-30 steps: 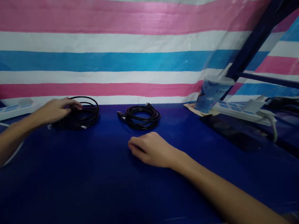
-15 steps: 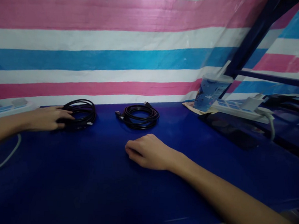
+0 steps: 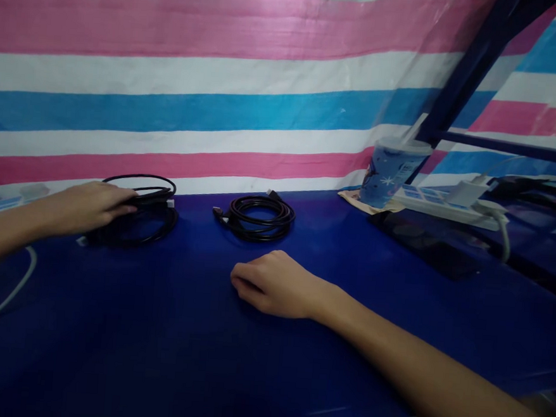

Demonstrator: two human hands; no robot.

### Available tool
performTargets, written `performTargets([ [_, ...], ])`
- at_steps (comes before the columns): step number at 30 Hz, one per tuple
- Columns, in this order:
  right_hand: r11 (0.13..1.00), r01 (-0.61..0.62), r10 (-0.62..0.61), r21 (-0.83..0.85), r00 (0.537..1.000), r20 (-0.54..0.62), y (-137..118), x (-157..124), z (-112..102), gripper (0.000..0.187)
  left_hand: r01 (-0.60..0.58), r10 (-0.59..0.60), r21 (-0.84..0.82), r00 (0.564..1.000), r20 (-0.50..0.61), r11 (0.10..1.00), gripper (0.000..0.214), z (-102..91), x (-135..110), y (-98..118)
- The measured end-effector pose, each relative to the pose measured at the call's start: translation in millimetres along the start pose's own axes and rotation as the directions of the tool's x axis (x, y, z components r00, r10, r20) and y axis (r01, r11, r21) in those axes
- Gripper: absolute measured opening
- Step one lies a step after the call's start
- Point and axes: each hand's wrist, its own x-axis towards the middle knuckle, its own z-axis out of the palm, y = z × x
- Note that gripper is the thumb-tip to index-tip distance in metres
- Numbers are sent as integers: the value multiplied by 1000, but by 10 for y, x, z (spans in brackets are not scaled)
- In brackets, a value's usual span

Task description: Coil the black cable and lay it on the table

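Observation:
Two coils of black cable lie on a dark blue table (image 3: 179, 328) near the striped back wall. My left hand (image 3: 90, 205) is closed on the left black cable coil (image 3: 144, 215) and has one side of it raised off the table. The second black cable coil (image 3: 258, 216) lies flat in the middle, untouched. In front of that coil my right hand (image 3: 272, 287) rests on the table, fingers curled under, with nothing visible in them.
A blue paper cup (image 3: 390, 172) stands at the back right beside a white power strip (image 3: 444, 204) with a plugged-in charger. Another white power strip (image 3: 7, 199) lies at the far left, and a white cord (image 3: 10, 291) curves over the table's left side.
My left hand has closed round the left coil and tilted its near side up off the table. The right hand has stayed put.

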Motion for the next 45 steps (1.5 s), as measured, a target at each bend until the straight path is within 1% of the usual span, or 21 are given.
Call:
performTargets([
  [1,1000,5,-5,2,1000,1,2,2,5,17,1,-2,36,1000,12,999,54,-6,-44,41],
  [3,1000,16,-16,-2,1000,5,3,9,12,17,-1,-9,82,993,121,997,60,30,-147,108],
  [7,1000,20,-20,-13,1000,19,-3,16,16,17,45,-36,-26,961,275,999,59,191,-310,92],
  [10,1000,15,-14,-8,1000,22,-9,13,13,17,88,-24,-204,955,297,975,57,211,-336,7],
  [12,1000,16,-16,-9,1000,23,-14,12,10,18,149,-63,-290,956,287,945,55,162,-311,-10],
  [13,1000,17,-17,-8,1000,23,-17,12,9,18,174,-109,-292,968,225,940,54,137,-288,1],
  [15,1000,10,-10,-1,1000,29,-23,15,6,18,145,-161,-212,985,-57,966,56,115,-225,57],
  [17,1000,-4,3,1,1000,28,-28,19,4,19,71,-93,-74,925,-367,995,57,143,-143,144],
  [18,1000,-8,8,-1,1000,27,-29,19,4,19,55,-59,-23,890,-451,998,56,167,-97,193],
  [19,1000,-9,9,-6,1000,25,-28,20,3,19,61,-62,-18,874,-482,998,56,191,-50,243],
  [23,1000,3,-3,-8,999,40,-17,20,-2,18,250,-298,-174,884,-361,952,66,228,147,417],
  [25,1000,10,-10,3,999,48,-15,20,-6,19,305,-312,-80,878,-362,949,70,245,240,462],
  [27,1000,11,-12,16,998,55,-18,21,-14,19,302,-269,53,904,-333,952,71,299,328,470],
  [28,1000,7,-9,21,998,62,-20,21,-19,18,299,-270,72,924,-269,952,72,340,368,461],
  [30,1000,0,-2,22,997,75,-24,22,-31,19,318,-316,24,947,-59,948,78,424,436,430],
  [32,1000,0,-2,25,996,86,-24,23,-42,19,326,-318,-52,939,128,944,85,479,481,398],
  [34,999,9,-12,32,996,85,-22,24,-48,19,290,-260,-123,941,217,949,89,484,500,374],
  [36,999,16,-18,32,997,77,-21,24,-44,18,236,-195,-161,952,234,958,90,459,499,346],
  [38,1000,15,-16,20,997,73,-23,25,-31,18,218,-178,-178,960,215,960,91,439,480,296],
  [41,1000,28,-27,-2,999,44,-3,25,-10,18,253,-232,-143,961,148,957,90,462,427,175],
  [45,999,-18,16,-27,997,-81,133,12,-38,21,288,-280,-67,955,99,955,87,510,351,67],
])
